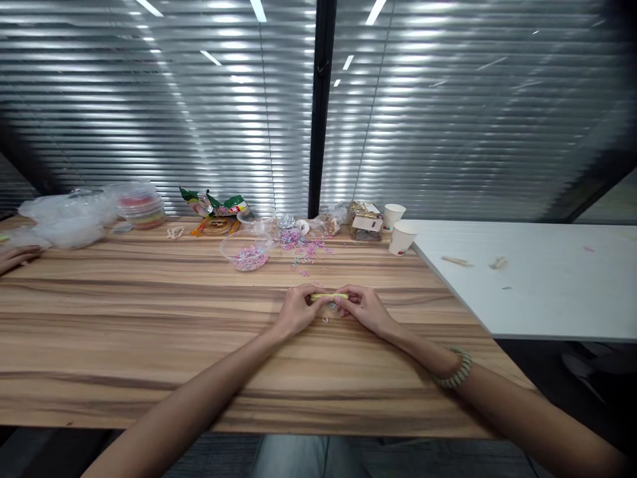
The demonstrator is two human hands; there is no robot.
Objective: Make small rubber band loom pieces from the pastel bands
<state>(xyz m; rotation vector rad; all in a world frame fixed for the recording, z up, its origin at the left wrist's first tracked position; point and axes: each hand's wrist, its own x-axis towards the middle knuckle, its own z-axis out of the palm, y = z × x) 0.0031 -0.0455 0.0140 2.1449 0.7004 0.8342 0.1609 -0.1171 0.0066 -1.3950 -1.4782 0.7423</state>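
Observation:
A thin yellow-green strip (329, 296) is held level just above the wooden table (199, 358), between both hands. My left hand (300, 309) pinches its left end with thumb and fingers. On the right end, my right hand (362, 307) is closed in the same way, with a small pale piece showing under its fingers. One small loose link (325, 319) lies on the wood just below the hands. Beyond them are scattered pink and purple links (308, 249) and a clear bowl (247, 251) partly filled with similar pieces.
Along the back stand stacked clear tubs (139, 206), plastic bags (74, 219), a green snack packet (226, 205), a small box (367, 222) and two paper cups (402, 238). Another person's hand (18, 257) rests at the far left. A white table (542, 292) adjoins on the right.

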